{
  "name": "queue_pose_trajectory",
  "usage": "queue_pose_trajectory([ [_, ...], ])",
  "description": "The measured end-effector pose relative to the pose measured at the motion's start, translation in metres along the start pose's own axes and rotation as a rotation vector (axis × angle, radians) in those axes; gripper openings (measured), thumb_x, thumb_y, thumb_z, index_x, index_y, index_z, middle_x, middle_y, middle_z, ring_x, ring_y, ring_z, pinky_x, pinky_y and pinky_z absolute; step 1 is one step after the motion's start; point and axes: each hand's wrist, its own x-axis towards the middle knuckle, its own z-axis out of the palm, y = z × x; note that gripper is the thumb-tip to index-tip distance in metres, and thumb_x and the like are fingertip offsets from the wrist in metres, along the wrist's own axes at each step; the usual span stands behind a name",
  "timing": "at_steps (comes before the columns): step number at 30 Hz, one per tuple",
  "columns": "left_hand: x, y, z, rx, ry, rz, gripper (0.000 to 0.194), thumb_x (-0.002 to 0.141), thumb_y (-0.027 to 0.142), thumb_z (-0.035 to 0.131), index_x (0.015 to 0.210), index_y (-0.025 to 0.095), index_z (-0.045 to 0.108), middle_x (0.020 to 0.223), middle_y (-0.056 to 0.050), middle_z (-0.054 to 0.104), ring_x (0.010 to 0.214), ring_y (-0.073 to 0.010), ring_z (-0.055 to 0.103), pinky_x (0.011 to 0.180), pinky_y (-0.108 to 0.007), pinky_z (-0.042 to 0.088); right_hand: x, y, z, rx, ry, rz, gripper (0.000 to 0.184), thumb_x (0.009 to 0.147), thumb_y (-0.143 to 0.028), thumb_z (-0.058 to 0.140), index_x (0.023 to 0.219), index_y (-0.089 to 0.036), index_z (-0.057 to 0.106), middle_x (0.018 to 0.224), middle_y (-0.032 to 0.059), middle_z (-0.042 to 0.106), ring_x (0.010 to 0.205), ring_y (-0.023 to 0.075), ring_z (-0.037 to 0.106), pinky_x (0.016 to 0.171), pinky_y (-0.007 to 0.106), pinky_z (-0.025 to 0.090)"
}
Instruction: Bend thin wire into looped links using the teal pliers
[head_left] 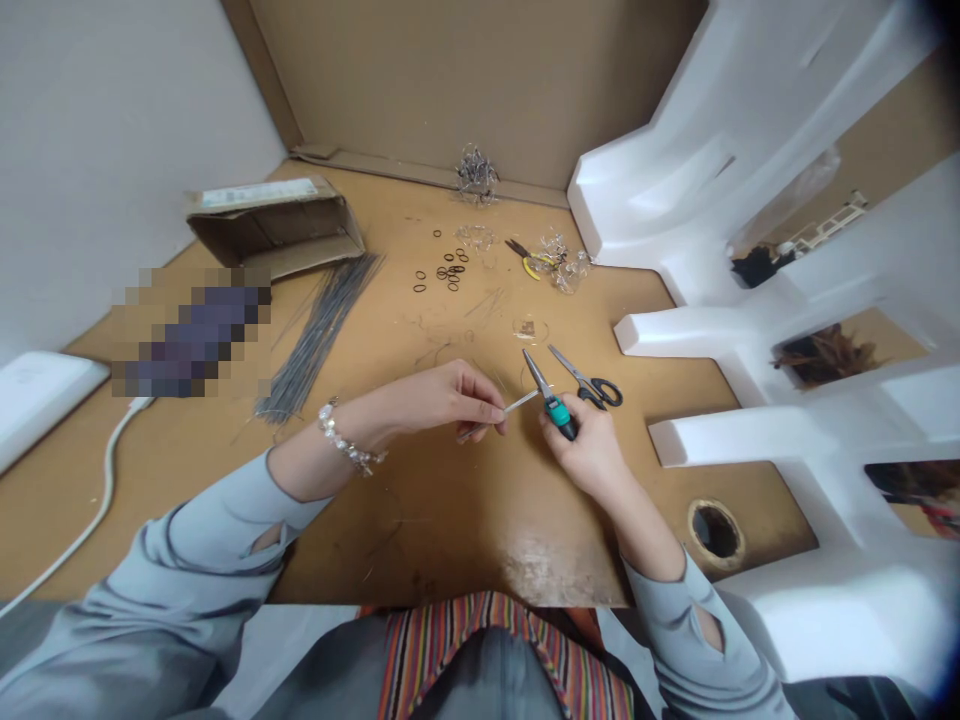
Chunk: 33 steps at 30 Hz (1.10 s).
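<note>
My left hand (469, 400) is closed, thumb and fingers pinching a thin pale strip (521, 402) that points to the right. The strip's other end reaches close to the pliers; whether it touches them I cannot tell. Wrapped around the green and black handles of needle-nose pliers (556, 410) is my right hand (589, 445). The pliers' jaws point up and away to the left. Just beyond my right hand lie black-handled scissors (600, 388) on the wooden table (420, 520).
A bundle of grey wires (319, 345) lies at left, near an open cardboard box (277, 230). Several dark rings (450, 272) are scattered mid-table. Yellow-handled pliers (534, 264) lie by tangled wire (570, 270). White moulded dividers (697, 440) and a round hole (716, 530) are at right.
</note>
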Motion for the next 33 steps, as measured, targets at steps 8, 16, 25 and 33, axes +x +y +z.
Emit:
queue_pose_trajectory([
  [8, 0.004, -0.002, 0.0, 0.057, 0.05, 0.071, 0.02, 0.077, 0.026, 0.058, 0.072, 0.009, 0.066, 0.051, 0.0, 0.056, 0.046, -0.0066, 0.047, 0.048, -0.018, 0.039, 0.006, 0.002, -0.001, -0.036, 0.063, -0.053, 0.004, 0.072, -0.02, 0.049, 0.073, -0.02, 0.053, 0.063, -0.0009, 0.053, 0.058, 0.0145, 0.048, 0.059, 0.024, 0.037],
  [16, -0.001, 0.006, 0.008, 0.191, 0.032, 0.069, 0.022, 0.078, 0.027, 0.055, 0.071, 0.009, 0.065, 0.049, 0.001, 0.054, 0.045, -0.0066, 0.046, 0.046, -0.017, 0.036, 0.004, -0.001, -0.012, 0.121, -0.09, -0.089, 0.01, 0.074, -0.021, 0.051, 0.083, -0.018, 0.055, 0.075, 0.0007, 0.058, 0.068, 0.0152, 0.053, 0.065, 0.025, 0.04],
  [25, -0.004, 0.009, 0.005, 0.184, 0.016, 0.062, 0.022, 0.079, 0.027, 0.055, 0.072, 0.01, 0.065, 0.049, 0.002, 0.053, 0.045, -0.0062, 0.045, 0.046, -0.017, 0.036, 0.0, -0.002, -0.01, 0.029, -0.034, -0.086, 0.016, 0.078, -0.029, 0.051, 0.067, -0.02, 0.044, 0.055, -0.0059, 0.041, 0.051, 0.0097, 0.04, 0.053, 0.021, 0.033],
  [33, 0.0, 0.001, -0.005, 0.224, -0.022, 0.062, 0.023, 0.079, 0.029, 0.055, 0.074, 0.009, 0.066, 0.052, 0.001, 0.054, 0.046, -0.0067, 0.046, 0.048, -0.017, 0.037, 0.004, 0.004, 0.003, -0.021, 0.049, -0.076, 0.008, 0.073, -0.023, 0.051, 0.066, -0.02, 0.047, 0.055, -0.0048, 0.045, 0.051, 0.0109, 0.043, 0.054, 0.021, 0.033],
])
